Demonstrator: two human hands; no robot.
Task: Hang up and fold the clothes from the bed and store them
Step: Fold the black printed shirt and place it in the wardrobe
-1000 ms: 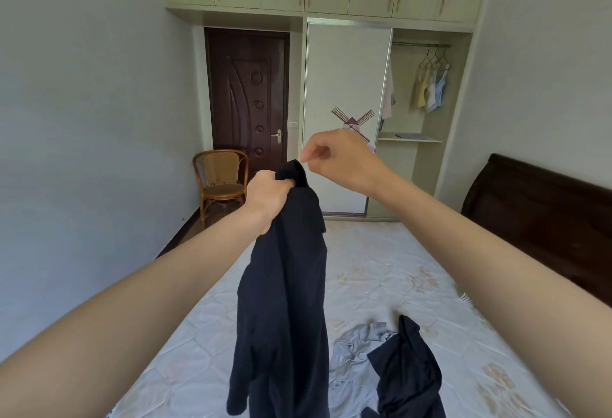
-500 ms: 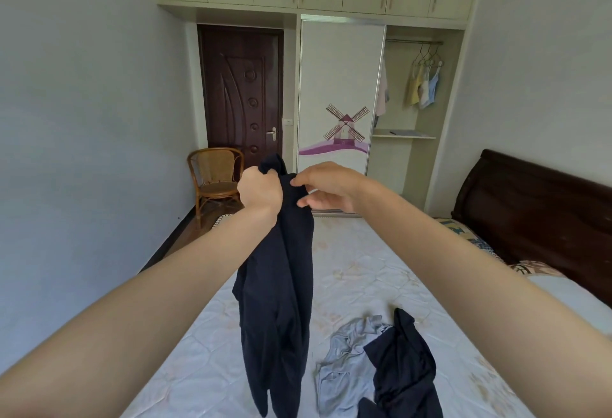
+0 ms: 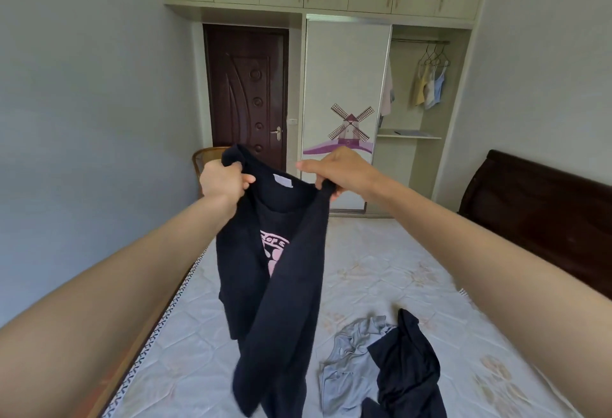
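Shirt [image 3: 281, 272], dark navy, soft knit w/ ribbed neckline, hangs at centre frame between both hands, above the bed. Left hand [image 3: 222, 182] at approx 10 o'clock from the shirt's middle, fist curled tight round a bunched shoulder; a lump of fabric pokes up above the knuckles. Right hand [image 3: 337, 170] at approx 1 o'clock, fingers curled under & pinching the other side of the collar, thumb lying along the top. Neck opening stretched wide between them, small white label showing inside at the back. Pink print w/ curved lettering partly visible on the chest, rest hidden by a long fold draping down across the front. Lower hem blurred, can't tell its shape.

Bed [image 3: 381, 272]: pale quilted mattress, stitched diamond pattern, faint tan floral motifs, braided b/w edging on the left side. At 5 o'clock on it, a crumpled grey garment [image 3: 347, 361], thin & wrinkled, w/ a second dark garment [image 3: 407, 371] lying partly over its right edge, touching. Dark wood headboard [image 3: 536, 205] at 3 o'clock, glossy.

Far wall: brown panelled door [image 3: 246, 93] at 11 o'clock, wicker chair [image 3: 207, 156] just below it, mostly behind the left hand. Wardrobe [image 3: 346, 86] at 12–1 o'clock, smooth cream sliding panel w/ windmill graphic; open bay to its right w/ metal rail, wire hangers carrying small yellow, white & blue tops [image 3: 429, 86].
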